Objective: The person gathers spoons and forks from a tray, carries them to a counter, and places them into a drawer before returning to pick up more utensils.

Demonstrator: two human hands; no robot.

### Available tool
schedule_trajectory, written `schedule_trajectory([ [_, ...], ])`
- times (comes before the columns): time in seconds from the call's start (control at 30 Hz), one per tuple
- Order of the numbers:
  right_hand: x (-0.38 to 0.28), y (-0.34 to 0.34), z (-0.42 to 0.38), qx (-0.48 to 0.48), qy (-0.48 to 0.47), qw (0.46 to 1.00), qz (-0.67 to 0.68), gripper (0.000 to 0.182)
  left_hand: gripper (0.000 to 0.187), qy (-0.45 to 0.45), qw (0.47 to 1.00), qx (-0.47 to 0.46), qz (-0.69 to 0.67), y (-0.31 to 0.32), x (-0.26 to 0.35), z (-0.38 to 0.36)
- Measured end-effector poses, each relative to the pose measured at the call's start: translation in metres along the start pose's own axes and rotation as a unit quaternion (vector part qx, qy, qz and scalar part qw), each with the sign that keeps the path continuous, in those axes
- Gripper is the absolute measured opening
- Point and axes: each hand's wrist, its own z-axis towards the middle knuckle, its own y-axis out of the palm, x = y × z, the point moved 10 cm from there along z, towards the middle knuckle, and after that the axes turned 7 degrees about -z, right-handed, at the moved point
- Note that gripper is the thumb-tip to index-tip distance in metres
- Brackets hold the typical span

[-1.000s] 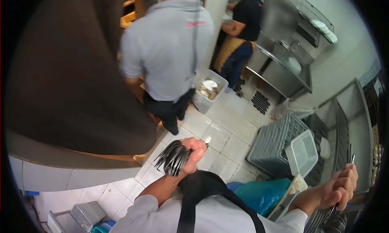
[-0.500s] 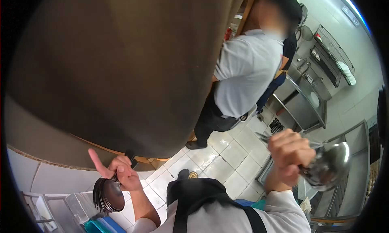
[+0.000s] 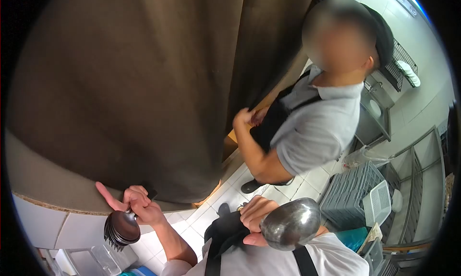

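Observation:
My left hand [image 3: 144, 206] is closed round the handles of a stack of sporks [image 3: 122, 228], its index finger stretched out to the left. Their nested bowls hang below the fist, dark and shiny, with a row of tines along the lower edge. In front of my chest, my right hand [image 3: 259, 218] is wrapped round a metal spoon [image 3: 292, 224]. Its large, rounded, shiny back faces up to the right of my knuckles. The spoon's handle is hidden by my fingers. A brown curtain [image 3: 144, 98] hangs close in front of my left hand.
A person in a grey shirt [image 3: 317, 132] and dark cap stands ahead to the right, one hand at the curtain's edge. Stacked grey crates [image 3: 348, 194] and a metal rack [image 3: 415, 194] stand at right. Clear plastic containers [image 3: 96, 261] are at lower left.
My right hand has moved left and down with the spoon, in front of my chest. My left hand still holds the sporks. The person ahead has turned and come closer, and the view has shifted.

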Motion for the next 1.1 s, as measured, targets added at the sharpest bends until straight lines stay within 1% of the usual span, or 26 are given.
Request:
schedule_trajectory([
  [0.03, 0.0, 0.002, 0.0, 0.001, 0.016, 1.0, 0.002, 0.053, 0.087, -0.002, 1.0, -0.001, -0.003, 0.0, -0.001, 0.002],
  [0.13, 0.005, 0.008, -0.013, -0.001, 0.022, 0.997, -0.07, 0.053, 0.087, 0.008, 0.999, -0.02, -0.039, 0.001, 0.002, 0.001],
  [0.17, 0.008, 0.01, -0.014, -0.006, 0.045, 0.996, -0.083, 0.053, 0.076, 0.044, 0.997, -0.028, -0.054, 0.004, 0.01, -0.001],
  [0.23, 0.0, 0.011, -0.019, -0.001, 0.048, 0.999, -0.023, 0.053, 0.063, 0.05, 0.994, -0.061, -0.078, 0.006, 0.021, -0.014],
  [0.27, 0.001, 0.015, -0.027, -0.029, 0.061, 0.997, -0.046, 0.052, 0.057, 0.054, 0.991, -0.079, -0.091, 0.009, 0.029, -0.023],
  [0.3, 0.0, 0.017, -0.035, -0.054, 0.071, 0.994, -0.069, 0.052, 0.044, 0.073, 0.988, -0.087, -0.1, 0.017, 0.044, -0.034],
  [0.33, -0.001, 0.02, -0.039, -0.077, 0.074, 0.992, -0.065, 0.052, 0.031, 0.063, 0.989, -0.09, -0.103, 0.029, 0.058, -0.044],
  [0.37, 0.0, 0.023, -0.046, -0.099, 0.077, 0.99, -0.06, 0.052, 0.025, 0.007, 0.982, -0.127, -0.139, 0.039, 0.063, -0.056],
  [0.4, -0.002, 0.026, -0.05, -0.121, 0.074, 0.99, -0.026, 0.052, 0.031, -0.031, 0.982, -0.136, -0.13, 0.051, 0.073, -0.071],
  [0.43, -0.007, 0.028, -0.058, -0.129, 0.086, 0.988, -0.012, 0.052, 0.033, -0.066, 0.974, -0.156, -0.15, 0.06, 0.082, -0.09],
  [0.47, -0.014, 0.029, -0.063, -0.137, 0.098, 0.986, 0.001, 0.052, 0.035, -0.1, 0.972, -0.164, -0.134, 0.064, 0.091, -0.112],
  [0.5, -0.009, 0.032, -0.086, -0.138, 0.133, 0.981, -0.027, 0.039, 0.033, -0.12, 0.963, -0.2, -0.135, 0.069, 0.102, -0.133],
  [0.53, -0.012, 0.031, -0.107, -0.127, 0.143, 0.981, -0.022, 0.037, 0.031, -0.138, 0.952, -0.236, -0.136, 0.08, 0.11, -0.152],
  [0.57, -0.021, 0.029, -0.117, -0.116, 0.152, 0.981, -0.016, 0.035, 0.028, -0.127, 0.936, -0.266, -0.192, 0.097, 0.124, -0.165],
  [0.6, -0.035, 0.027, -0.127, -0.093, 0.135, 0.986, 0.02, 0.042, 0.025, -0.115, 0.915, -0.295, -0.25, 0.114, 0.137, -0.179],
  [0.63, -0.051, 0.022, -0.135, -0.081, 0.112, 0.99, 0.036, 0.046, 0.019, -0.099, 0.902, -0.311, -0.284, 0.126, 0.149, -0.194],
  [0.67, -0.07, 0.016, -0.139, -0.071, 0.088, 0.992, 0.052, 0.05, 0.019, -0.091, 0.898, -0.32, -0.288, 0.137, 0.159, -0.205],
  [0.7, -0.09, 0.007, -0.144, -0.073, 0.06, 0.994, 0.049, 0.049, 0.018, -0.085, 0.894, -0.327, -0.294, 0.148, 0.169, -0.216],
  [0.73, -0.103, -0.001, -0.157, -0.05, 0.045, 0.996, 0.058, 0.049, 0.018, -0.079, 0.891, -0.334, -0.299, 0.159, 0.179, -0.228],
  [0.77, -0.116, -0.008, -0.17, -0.028, 0.029, 0.997, 0.067, 0.05, 0.015, -0.073, 0.892, -0.315, -0.315, 0.165, 0.185, -0.241],
  [0.87, -0.151, -0.032, -0.206, 0.02, -0.007, 0.998, 0.063, 0.051, 0.017, -0.102, 0.865, -0.335, -0.358, 0.196, 0.207, -0.274],
  [0.9, -0.155, -0.034, -0.221, 0.012, 0.02, 0.999, 0.033, 0.048, 0.019, -0.12, 0.85, -0.317, -0.403, 0.202, 0.211, -0.284],
  [0.93, -0.159, -0.037, -0.235, 0.003, 0.047, 0.999, 0.003, 0.044, 0.019, -0.131, 0.844, -0.341, -0.393, 0.215, 0.218, -0.294],
  [0.97, -0.159, -0.04, -0.259, -0.026, 0.108, 0.992, -0.054, 0.039, 0.02, -0.142, 0.837, -0.365, -0.382, 0.227, 0.223, -0.301],
  [1.07, -0.162, -0.054, -0.296, -0.04, 0.126, 0.974, -0.183, 0.028, 0.022, -0.182, 0.804, -0.418, -0.382, 0.252, 0.231, -0.325],
  [1.1, -0.165, -0.062, -0.309, 0.025, 0.129, 0.972, -0.197, 0.027, 0.023, -0.192, 0.787, -0.439, -0.389, 0.263, 0.233, -0.332],
])
